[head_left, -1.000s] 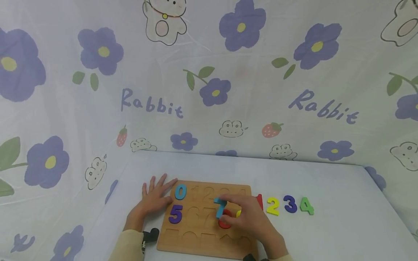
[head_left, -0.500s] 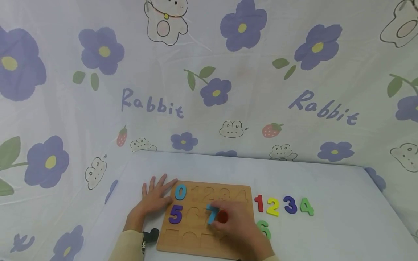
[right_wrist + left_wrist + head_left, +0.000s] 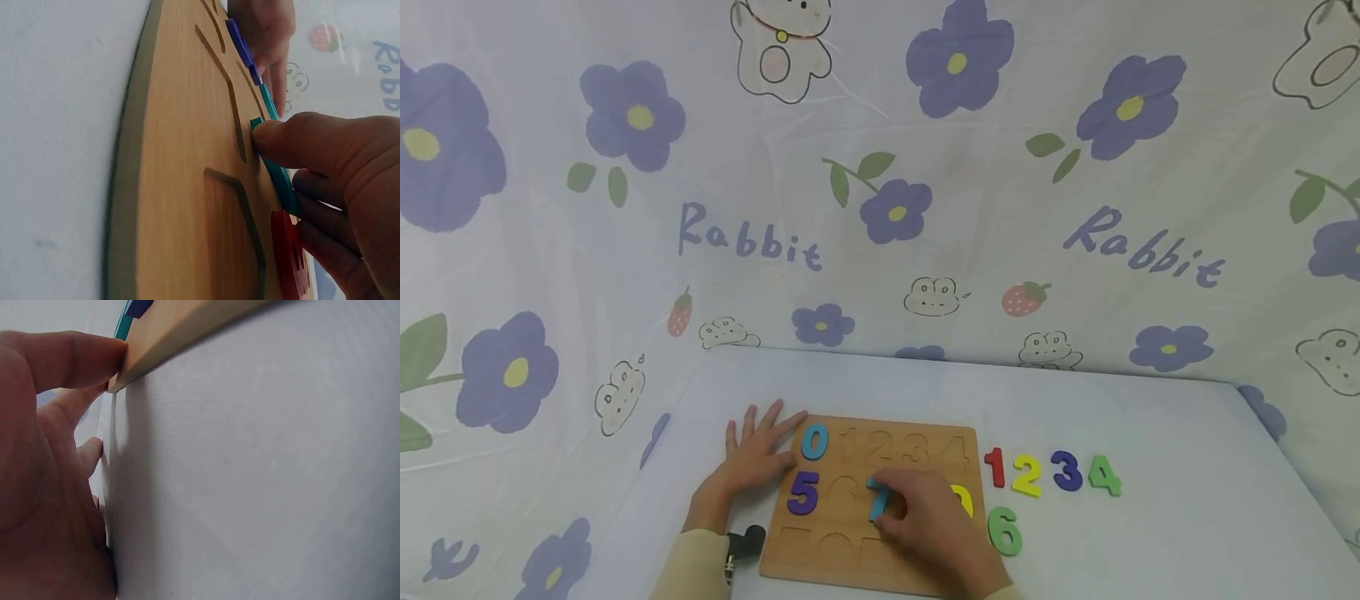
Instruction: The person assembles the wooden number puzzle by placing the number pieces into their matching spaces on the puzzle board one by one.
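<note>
A wooden number puzzle board (image 3: 850,465) lies on the white table. Fingers spread, my left hand (image 3: 752,462) lies at its upper left corner, thumb and index fingertip touching the edge. My right hand (image 3: 936,517) pinches a blue number seven (image 3: 880,502) between thumb and fingers, over the board's middle row. In the right wrist view the seven (image 3: 275,169) looks tilted at the board's surface, beside a red number piece (image 3: 287,256). The blue zero (image 3: 805,442) and purple five (image 3: 803,493) sit at the board's left. A yellow piece (image 3: 967,502) is partly hidden by my right hand.
Right of the board lie a red one (image 3: 996,468), yellow two (image 3: 1027,477), dark blue three (image 3: 1067,471) and green four (image 3: 1103,475). A green six (image 3: 995,529) is beside my right wrist. Behind the table hangs a flowered cloth (image 3: 985,208).
My right hand has moved left and slightly toward me with the blue seven, uncovering the red one and green six. My left hand has stayed in place.
</note>
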### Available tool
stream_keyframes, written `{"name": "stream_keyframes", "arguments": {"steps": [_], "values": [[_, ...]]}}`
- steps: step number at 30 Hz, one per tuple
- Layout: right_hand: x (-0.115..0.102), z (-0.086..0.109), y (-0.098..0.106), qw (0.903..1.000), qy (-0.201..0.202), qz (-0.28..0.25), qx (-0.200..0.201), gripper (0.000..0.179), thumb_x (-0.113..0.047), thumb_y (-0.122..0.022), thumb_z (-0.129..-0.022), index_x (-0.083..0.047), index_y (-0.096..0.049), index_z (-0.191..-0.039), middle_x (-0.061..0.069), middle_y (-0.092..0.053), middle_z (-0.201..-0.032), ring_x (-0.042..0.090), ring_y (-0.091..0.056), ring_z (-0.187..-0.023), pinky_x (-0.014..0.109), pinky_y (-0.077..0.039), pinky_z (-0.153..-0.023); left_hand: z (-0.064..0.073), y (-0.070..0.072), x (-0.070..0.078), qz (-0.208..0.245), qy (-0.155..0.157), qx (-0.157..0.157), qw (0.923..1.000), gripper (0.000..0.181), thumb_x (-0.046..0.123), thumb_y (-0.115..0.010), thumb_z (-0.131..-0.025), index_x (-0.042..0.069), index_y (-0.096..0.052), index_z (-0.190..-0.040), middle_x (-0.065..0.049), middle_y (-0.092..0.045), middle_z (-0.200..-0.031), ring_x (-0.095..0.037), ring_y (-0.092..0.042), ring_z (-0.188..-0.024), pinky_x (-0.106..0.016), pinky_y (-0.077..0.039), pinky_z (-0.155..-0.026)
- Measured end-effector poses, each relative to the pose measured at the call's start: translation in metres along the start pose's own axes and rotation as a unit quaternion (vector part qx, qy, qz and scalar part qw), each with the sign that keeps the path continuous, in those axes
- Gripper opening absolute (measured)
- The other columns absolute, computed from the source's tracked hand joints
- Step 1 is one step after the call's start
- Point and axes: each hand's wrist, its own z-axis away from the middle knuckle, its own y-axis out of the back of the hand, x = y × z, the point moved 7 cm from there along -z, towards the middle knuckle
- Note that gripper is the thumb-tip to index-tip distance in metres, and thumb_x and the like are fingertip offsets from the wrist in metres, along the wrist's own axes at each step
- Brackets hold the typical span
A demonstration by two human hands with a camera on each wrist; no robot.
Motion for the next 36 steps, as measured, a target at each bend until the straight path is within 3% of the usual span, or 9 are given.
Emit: {"name": "stream_keyframes", "arguments": {"steps": [8, 14, 18, 25, 30, 36], "values": [[0.0, 0.011, 0.01, 0.9989, 0.015, -0.027, 0.034, 0.048, -0.025, -0.084, -0.094, -0.022, -0.075, -0.142, -0.01, -0.075, -0.141, 0.016, -0.07, -0.123, 0.045, -0.06, -0.111, 0.001, 0.001, 0.001, 0.005, -0.003, -0.001, 1.0, 0.073, 0.022, -0.064, -0.096, 0.025, -0.048, -0.167, -0.023, -0.015, -0.183, -0.059, 0.009, -0.166, -0.08, 0.017, -0.126], [0.001, 0.027, 0.03, 0.9969, 0.009, -0.066, 0.042, 0.054, -0.028, -0.086, -0.095, -0.023, -0.072, -0.147, -0.01, -0.074, -0.143, 0.019, -0.07, -0.13, 0.047, -0.06, -0.11, -0.001, -0.001, -0.001, 0.016, -0.023, 0.017, 0.9995, 0.073, 0.023, -0.064, -0.093, 0.024, -0.051, -0.165, -0.028, -0.018, -0.18, -0.063, 0.006, -0.164, -0.082, 0.016, -0.124], [0.005, 0.039, 0.049, 0.9951, 0.004, -0.081, 0.057, 0.055, -0.031, -0.089, -0.092, -0.027, -0.073, -0.145, -0.009, -0.075, -0.142, 0.023, -0.071, -0.133, 0.052, -0.06, -0.11, 0.0, 0.0, 0.001, 0.015, -0.019, 0.009, 0.9997, 0.073, 0.022, -0.064, -0.094, 0.024, -0.05, -0.166, -0.026, -0.017, -0.181, -0.061, 0.007, -0.165, -0.081, 0.017, -0.125], [0.024, 0.063, 0.078, 0.9941, -0.003, -0.068, 0.085, 0.056, -0.042, -0.091, -0.089, -0.033, -0.074, -0.141, -0.014, -0.075, -0.141, 0.021, -0.07, -0.137, 0.054, -0.059, -0.111, -0.003, -0.004, -0.004, 0.006, -0.013, 0.009, 0.9999, 0.074, 0.024, -0.063, -0.094, 0.023, -0.048, -0.167, -0.024, -0.016, -0.182, -0.06, 0.009, -0.166, -0.08, 0.017, -0.125], [0.04, 0.083, 0.095, 0.9946, 0.006, -0.041, 0.095, 0.059, -0.041, -0.092, -0.088, -0.031, -0.073, -0.143, -0.013, -0.075, -0.141, 0.023, -0.073, -0.133, 0.052, -0.061, -0.106, -0.008, -0.01, -0.013, 0.004, -0.019, 0.018, 0.9996, 0.074, 0.025, -0.063, -0.094, 0.024, -0.049, -0.167, -0.024, -0.017, -0.182, -0.059, 0.009, -0.166, -0.08, 0.018, -0.124], [0.06, 0.105, 0.113, 0.9949, -0.017, -0.015, 0.098, 0.063, -0.039, -0.094, -0.086, -0.029, -0.073, -0.144, -0.012, -0.076, -0.141, 0.024, -0.073, -0.132, 0.054, -0.061, -0.105, -0.005, -0.006, -0.009, 0.004, -0.011, 0.007, 0.9999, 0.074, 0.025, -0.064, -0.095, 0.025, -0.049, -0.167, -0.024, -0.015, -0.183, -0.059, 0.01, -0.166, -0.081, 0.019, -0.124]]}}
